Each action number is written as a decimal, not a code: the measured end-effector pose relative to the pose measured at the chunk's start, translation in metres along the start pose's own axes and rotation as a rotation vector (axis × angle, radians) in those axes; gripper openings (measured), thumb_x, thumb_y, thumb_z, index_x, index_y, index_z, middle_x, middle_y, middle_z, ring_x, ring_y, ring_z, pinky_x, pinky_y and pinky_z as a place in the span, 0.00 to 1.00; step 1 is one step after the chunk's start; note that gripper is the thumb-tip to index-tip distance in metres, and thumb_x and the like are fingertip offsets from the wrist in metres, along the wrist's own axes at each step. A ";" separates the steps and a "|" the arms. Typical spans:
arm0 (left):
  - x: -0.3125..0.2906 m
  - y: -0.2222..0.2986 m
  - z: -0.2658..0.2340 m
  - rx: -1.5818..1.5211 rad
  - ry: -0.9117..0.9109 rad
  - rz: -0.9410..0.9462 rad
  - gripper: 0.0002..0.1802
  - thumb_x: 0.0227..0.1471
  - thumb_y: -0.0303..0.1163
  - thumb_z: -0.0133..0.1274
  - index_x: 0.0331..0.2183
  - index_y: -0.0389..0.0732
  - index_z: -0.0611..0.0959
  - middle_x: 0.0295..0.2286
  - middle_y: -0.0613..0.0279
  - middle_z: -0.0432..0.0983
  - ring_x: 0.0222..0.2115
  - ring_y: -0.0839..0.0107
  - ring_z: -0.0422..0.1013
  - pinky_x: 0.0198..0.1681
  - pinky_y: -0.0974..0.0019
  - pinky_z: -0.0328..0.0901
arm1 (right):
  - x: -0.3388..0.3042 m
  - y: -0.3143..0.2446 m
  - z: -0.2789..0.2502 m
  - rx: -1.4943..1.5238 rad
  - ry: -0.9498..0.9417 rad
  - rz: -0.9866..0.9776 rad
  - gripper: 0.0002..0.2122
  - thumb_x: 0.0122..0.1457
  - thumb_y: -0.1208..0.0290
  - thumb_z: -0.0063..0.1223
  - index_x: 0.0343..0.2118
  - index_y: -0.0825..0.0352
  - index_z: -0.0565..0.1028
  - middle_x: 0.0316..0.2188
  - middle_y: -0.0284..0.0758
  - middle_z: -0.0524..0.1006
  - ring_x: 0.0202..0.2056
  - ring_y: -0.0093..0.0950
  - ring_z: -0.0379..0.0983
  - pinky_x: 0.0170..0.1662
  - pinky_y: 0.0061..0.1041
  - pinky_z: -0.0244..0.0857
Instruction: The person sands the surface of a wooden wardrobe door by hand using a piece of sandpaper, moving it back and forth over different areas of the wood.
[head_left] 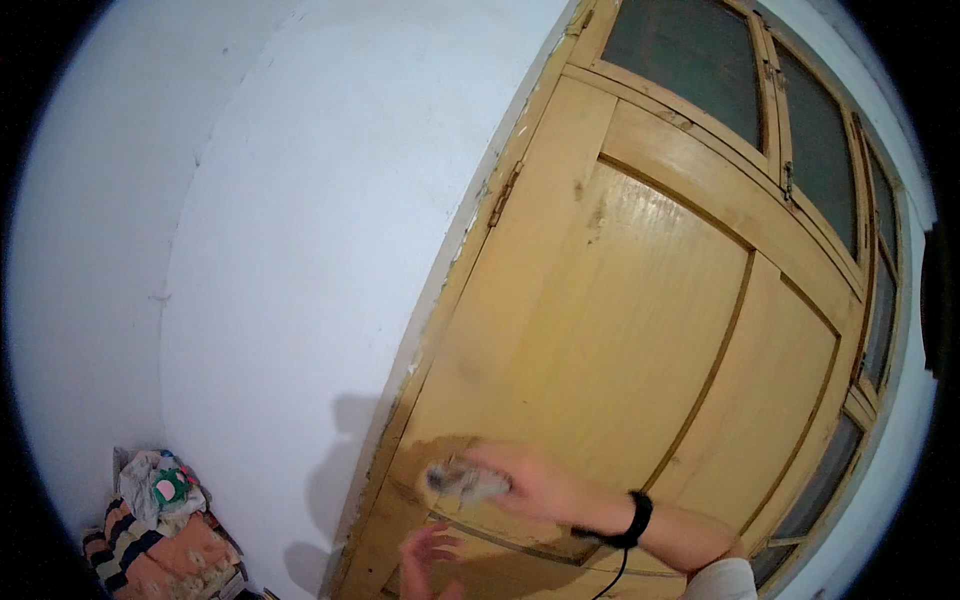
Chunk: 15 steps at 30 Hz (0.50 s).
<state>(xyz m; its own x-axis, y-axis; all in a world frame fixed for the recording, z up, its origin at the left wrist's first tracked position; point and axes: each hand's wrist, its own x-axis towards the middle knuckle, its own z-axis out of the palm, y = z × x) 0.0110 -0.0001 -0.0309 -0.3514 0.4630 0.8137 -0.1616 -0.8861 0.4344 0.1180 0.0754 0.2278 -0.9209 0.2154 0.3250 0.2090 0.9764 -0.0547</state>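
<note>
The door [600, 320] is yellow-brown wood with recessed panels, and it leans to the right in the view. The right hand [525, 483] is at the door's lower left part, closed around a crumpled greyish cloth [468, 484]. Both are blurred; the cloth is up against the door or just in front of it, and I cannot tell which. The left hand [428, 560] is lower on the door's left side, open with the fingers [432, 540] spread and a little bent; whether they touch the door is unclear.

A black band [640, 517] circles the right wrist in front of the door, and a thin dark cord [618, 574] hangs below it. Farther up that arm, toward the door's lower right, is a pale sleeve [722, 581].

A rusty hinge [506, 195] sits on the door's left edge. Dark panes [685, 62] in wooden frames run above the door and down its right side. Left of the door is a white wall [300, 230], with shadows falling on it near the door. Well apart from the door, at its lower left, lies an orange fabric [185, 562] with dark stripes, and on top of it a grey-white bundle [150, 490] with a green patch.
</note>
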 end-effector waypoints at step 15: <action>-0.024 -0.002 -0.025 0.297 -0.043 -0.152 0.29 0.57 0.20 0.57 0.60 0.40 0.75 0.47 0.56 0.74 0.40 0.65 0.74 0.42 0.62 0.72 | 0.121 0.039 -0.219 -0.630 0.651 -0.114 0.24 0.52 0.82 0.58 0.55 0.69 0.77 0.49 0.50 0.82 0.50 0.53 0.78 0.55 0.42 0.73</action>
<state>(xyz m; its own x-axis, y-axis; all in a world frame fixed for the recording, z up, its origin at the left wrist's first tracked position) -0.0031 -0.0100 -0.0608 -0.3040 0.5957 0.7435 0.0684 -0.7647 0.6407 0.0866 0.1361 0.4714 -0.6194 -0.1207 0.7757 0.4455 0.7596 0.4739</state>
